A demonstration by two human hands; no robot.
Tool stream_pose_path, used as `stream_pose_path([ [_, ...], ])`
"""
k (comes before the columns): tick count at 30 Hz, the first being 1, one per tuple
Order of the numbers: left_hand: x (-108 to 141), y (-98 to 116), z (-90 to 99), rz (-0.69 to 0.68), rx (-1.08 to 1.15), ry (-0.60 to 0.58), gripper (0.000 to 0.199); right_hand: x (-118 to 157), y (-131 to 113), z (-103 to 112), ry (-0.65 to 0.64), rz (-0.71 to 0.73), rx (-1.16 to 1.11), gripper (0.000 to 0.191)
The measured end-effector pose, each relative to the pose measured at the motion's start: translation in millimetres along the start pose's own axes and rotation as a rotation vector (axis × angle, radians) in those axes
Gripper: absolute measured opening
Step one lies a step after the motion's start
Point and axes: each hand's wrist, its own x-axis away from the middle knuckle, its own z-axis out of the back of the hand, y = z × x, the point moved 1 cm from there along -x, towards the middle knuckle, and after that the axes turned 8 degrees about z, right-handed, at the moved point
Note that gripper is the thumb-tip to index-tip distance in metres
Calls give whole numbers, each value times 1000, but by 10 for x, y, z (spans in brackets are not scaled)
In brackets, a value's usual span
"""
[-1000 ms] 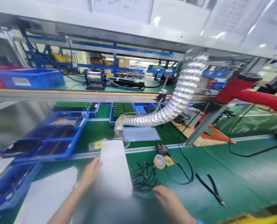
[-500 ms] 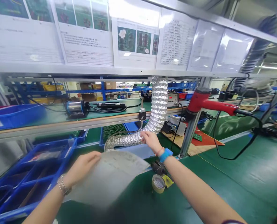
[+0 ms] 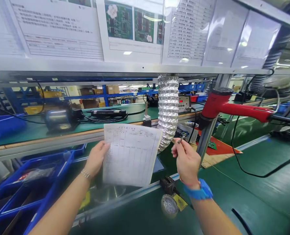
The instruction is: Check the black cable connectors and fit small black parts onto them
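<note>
Head view: left hand has the printed sheet pinched at its left edge, thumb on the near face. Sheet is up off the bench, roughly upright, slight tilt, with a table grid facing the wearer; print too small to read. It overlaps the lower end of the foil duct in view; can't tell if they touch. Right hand is just right of the sheet, apart from it, fingers curled closed around a small dark item, too small to identify. Metal bracelet on left wrist, blue band on right. On the bench below: black device, tape roll and yellow piece, all 3 close together. Blue divided tray at left. Red tool sits at upper right; 1 green board lies on the red mat beneath it.
</note>
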Motion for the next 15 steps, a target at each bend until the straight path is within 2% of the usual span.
stream_pose_path([
  [1,-79,3,-113,-30,20,29,32,78,-5,12,-36,28,9,29],
  [2,-152,1,-233,-61,32,62,32,137,7,-33,-126,25,3,29],
  [4,-270,-12,-473,-124,32,120,32,176,79,-248,-338,-57,-41,30],
  [5,-313,-18,-584,-149,22,140,33,148,132,-384,-393,-108,-61,31],
  [7,-365,-13,-764,-177,-15,175,34,10,241,-641,-400,-191,-75,32],
  [9,-369,25,-860,-190,-61,195,35,-165,316,-810,-377,-237,-67,34],
  [11,-313,73,-829,-222,-110,188,36,-255,341,-874,-394,-254,-55,36],
  [12,-255,82,-748,-257,-144,190,35,-230,346,-878,-422,-261,-55,36],
  [13,-174,67,-617,-301,-200,199,34,-144,357,-870,-460,-268,-52,36],
  [15,63,-67,-208,-347,-393,202,30,215,437,-837,-587,-272,-22,38],
])
